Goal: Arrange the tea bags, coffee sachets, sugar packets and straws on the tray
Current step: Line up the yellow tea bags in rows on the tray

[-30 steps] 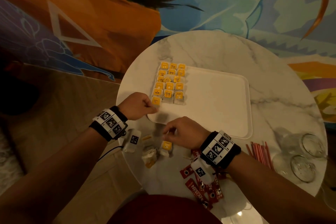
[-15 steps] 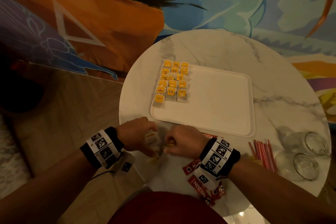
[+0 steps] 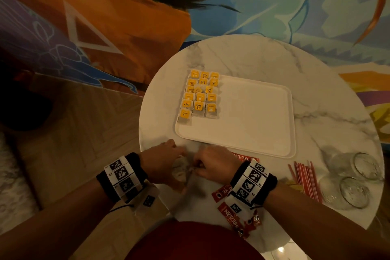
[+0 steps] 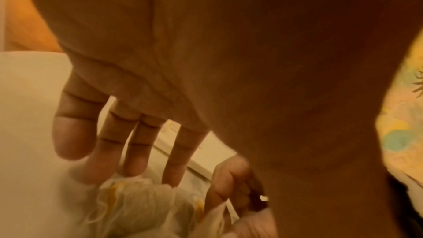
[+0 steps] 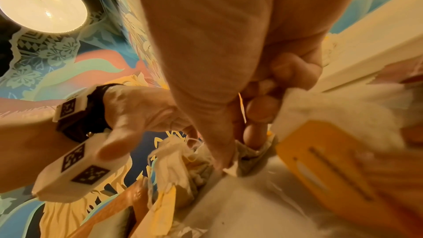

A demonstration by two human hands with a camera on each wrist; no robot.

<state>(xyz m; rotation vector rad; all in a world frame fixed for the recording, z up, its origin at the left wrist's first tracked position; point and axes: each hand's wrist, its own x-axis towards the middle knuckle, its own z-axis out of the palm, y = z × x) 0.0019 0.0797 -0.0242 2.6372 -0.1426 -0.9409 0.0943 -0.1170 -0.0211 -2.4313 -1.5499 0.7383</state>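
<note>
Leaning over the round white marble tabletop (image 3: 316, 99), the person worked both hands at a loose heap of white gauze tea bags with yellow tags (image 3: 179, 170) near its front edge. The left hand (image 3: 162, 160) hovered over the heap, fingers (image 4: 135, 151) straight and spread. The right hand (image 3: 213, 164) pinched one bag, fingers curled. Beyond them lay the white rectangular tray (image 3: 253, 124), yellow-tagged tea bags in rows (image 3: 200, 95) at its left end. Red coffee sachets (image 3: 232, 215) and red-striped straws (image 3: 306, 177) lay on the tabletop.
</note>
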